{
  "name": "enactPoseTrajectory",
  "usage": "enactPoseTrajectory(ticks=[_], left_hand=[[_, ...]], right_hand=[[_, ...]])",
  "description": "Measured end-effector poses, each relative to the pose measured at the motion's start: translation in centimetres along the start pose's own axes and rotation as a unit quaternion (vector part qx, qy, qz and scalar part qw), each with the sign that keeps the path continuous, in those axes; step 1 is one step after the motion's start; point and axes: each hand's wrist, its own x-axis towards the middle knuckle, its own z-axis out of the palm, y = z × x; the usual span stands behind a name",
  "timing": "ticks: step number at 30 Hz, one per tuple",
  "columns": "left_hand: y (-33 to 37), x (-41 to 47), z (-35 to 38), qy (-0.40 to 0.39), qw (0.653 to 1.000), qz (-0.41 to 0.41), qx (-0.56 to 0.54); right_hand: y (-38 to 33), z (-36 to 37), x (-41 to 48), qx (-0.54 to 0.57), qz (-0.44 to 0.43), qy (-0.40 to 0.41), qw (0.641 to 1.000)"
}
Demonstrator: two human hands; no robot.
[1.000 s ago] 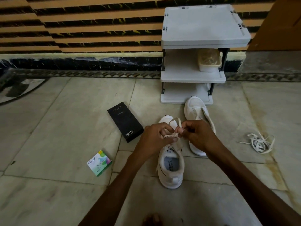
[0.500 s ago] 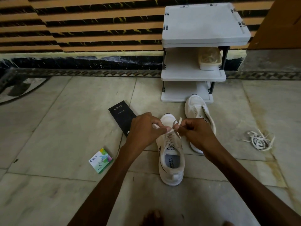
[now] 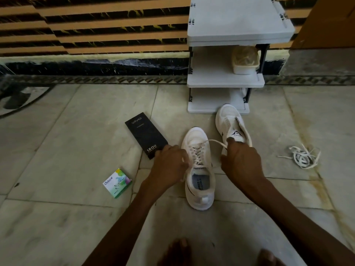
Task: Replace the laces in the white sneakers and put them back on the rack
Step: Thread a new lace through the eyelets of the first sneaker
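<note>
Well, the laced white cloth sneaker [image 3: 199, 169] stands on the pale stone floor [image 3: 76, 131], toe toward the white plastic shoe rack [image 3: 226, 81]. Both hands pinch its cream lace [image 3: 213, 140]: the left hand [image 3: 169, 164] tight beside the shoe, the right hand [image 3: 240, 160] holding a strand up over it. The second white sneaker [image 3: 229, 121] lies just beyond.

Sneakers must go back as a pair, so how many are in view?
2. The near sneaker stands between the left hand and right hand, which hold its lace; the far sneaker lies just beyond, toe at the rack. The rack's lowest shelf is partly hidden.
</note>
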Motion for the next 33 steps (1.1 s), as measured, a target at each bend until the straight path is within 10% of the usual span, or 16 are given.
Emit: enactPoseTrajectory(ticks=[9, 20, 23, 27, 33], left_hand=[[0.9, -0.1, 2.2, 0.039, 0.979, -0.039, -0.198], [0.6, -0.3, 2.2, 0.028, 0.996, 0.057, 0.056], [0.1, -0.5, 1.1, -0.011, 0.994, 0.042, -0.103], [0.2, -1.1, -1.1, -0.031, 0.926, -0.001, -0.377], [1.3, -1.0, -1.2, -0.008, 0.834, -0.045, -0.549]], right_hand=[[-1.0, 1.9, -0.8, 0.039, -0.157, -0.071, 0.984], [-0.4, 0.7, -0.8, -0.058, -0.122, -0.073, 0.988], [0.4, -0.5, 0.1, -0.031, -0.163, -0.148, 0.975], [0.8, -2.9, 0.6, 0.214, -0.122, -0.197, 0.949], [0.1, -2.8, 0.7, 0.558, 0.028, -0.211, 0.802]])
